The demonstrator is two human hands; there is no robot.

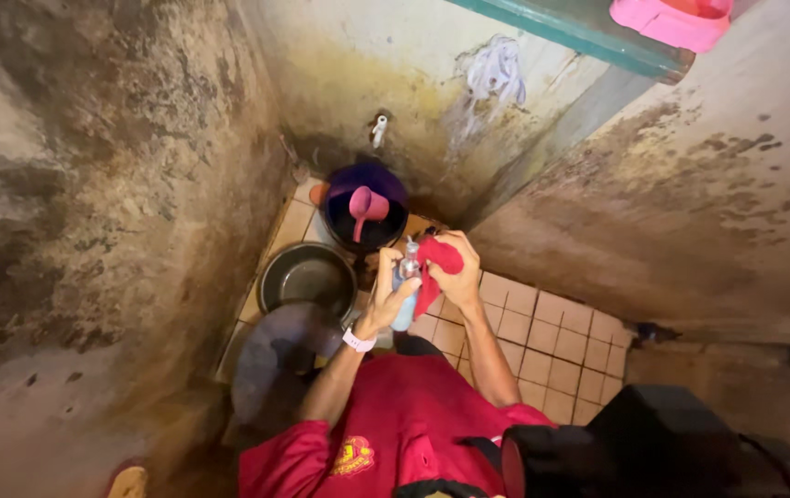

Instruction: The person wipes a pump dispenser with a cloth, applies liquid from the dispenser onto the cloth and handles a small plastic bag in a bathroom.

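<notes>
A round grey metal basin [307, 277] sits on the tiled floor [552, 355], left of the hands; behind it stands a dark bucket [362, 217] holding a pink plastic scoop [366, 207], under a wall tap [378, 130].

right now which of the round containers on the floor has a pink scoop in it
The dark bucket under the wall tap, farthest from the person, holds the pink scoop. The metal basin beside it holds none.

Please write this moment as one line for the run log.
left hand: holds clear bottle | right hand: holds red cloth against bottle | below: metal basin, dark bucket
</notes>
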